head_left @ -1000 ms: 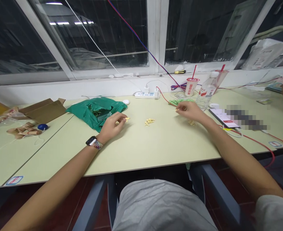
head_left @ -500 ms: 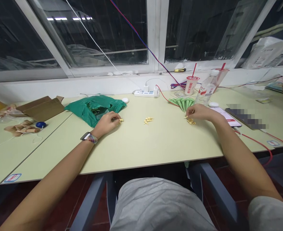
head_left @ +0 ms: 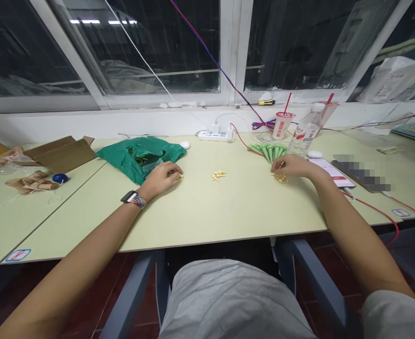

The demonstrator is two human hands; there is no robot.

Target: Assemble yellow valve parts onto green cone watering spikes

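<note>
Head: hands [head_left: 159, 180] [head_left: 294, 165] well inside table edge [head_left: 207, 242]

Our left wrist: black smartwatch [head_left: 127, 196], multicoloured woven band [head_left: 140, 202]. We wear pale grey T-shirt [head_left: 235, 301], short sleeve [head_left: 394, 315] on right arm. Left hand [head_left: 159, 180], right hand [head_left: 292, 165] bare.

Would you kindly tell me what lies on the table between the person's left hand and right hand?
A small cluster of yellow pieces lies on the pale table top, between the left hand and the right hand, as the head view shows.
</note>
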